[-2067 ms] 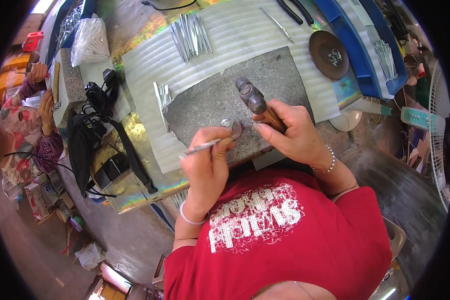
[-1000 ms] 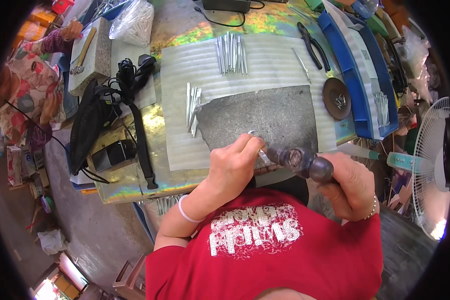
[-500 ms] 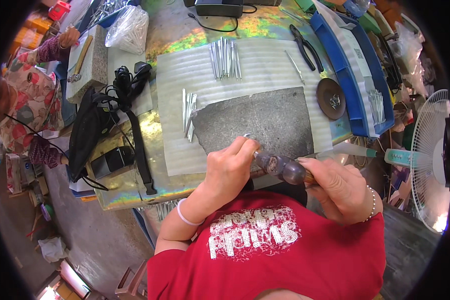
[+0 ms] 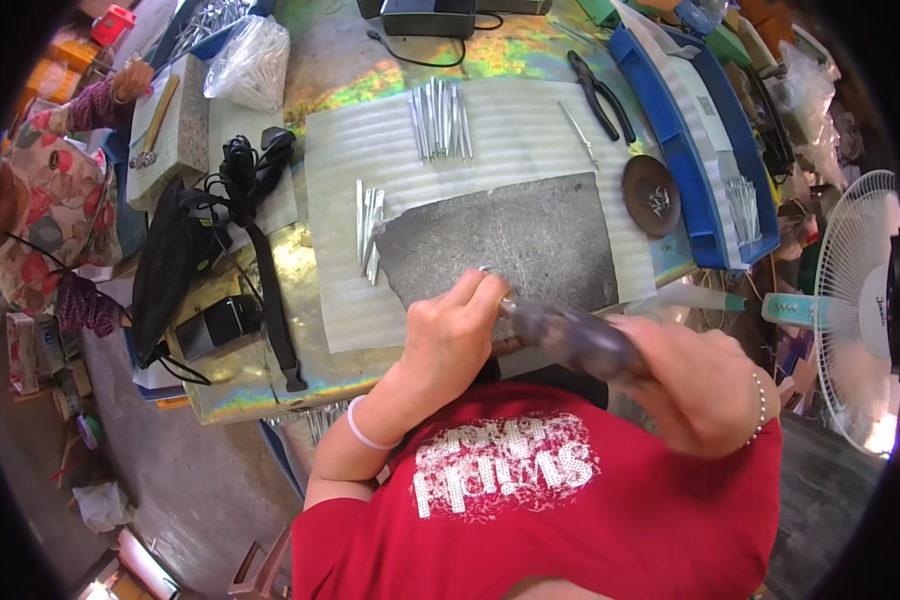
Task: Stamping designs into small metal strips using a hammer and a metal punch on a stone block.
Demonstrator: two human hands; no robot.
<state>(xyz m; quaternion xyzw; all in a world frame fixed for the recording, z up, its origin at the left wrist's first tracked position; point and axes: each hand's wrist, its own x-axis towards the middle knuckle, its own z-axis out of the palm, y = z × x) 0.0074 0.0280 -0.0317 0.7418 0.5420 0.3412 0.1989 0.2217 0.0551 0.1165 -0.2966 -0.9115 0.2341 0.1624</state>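
My left hand (image 4: 448,332) is closed in a pinch at the near edge of a dark grey slab (image 4: 510,235). A bit of a silvery metal piece (image 4: 486,268) shows past its fingertips; the rest is hidden in the fingers. My right hand (image 4: 698,385) grips a hammer, its dark rounded head (image 4: 575,338) smeared by motion, close beside the left fingers. Beyond the slab lies a bundle of thin silvery rods (image 4: 438,120), and a smaller group of rods (image 4: 370,230) is at its left.
White foam sheet (image 4: 340,300) lies under the slab. To the right are pliers (image 4: 602,98), a brown dish (image 4: 650,200) of small metal bits, a blue bin (image 4: 705,220) and a fan (image 4: 855,310). Black straps (image 4: 270,290) and a stone block (image 4: 175,130) with another hammer lie left, near another person (image 4: 55,210).
The hammer head has gone from sharp to blurred and its far end has swung right and down, with my right hand shifting slightly. My left hand keeps its pinch.
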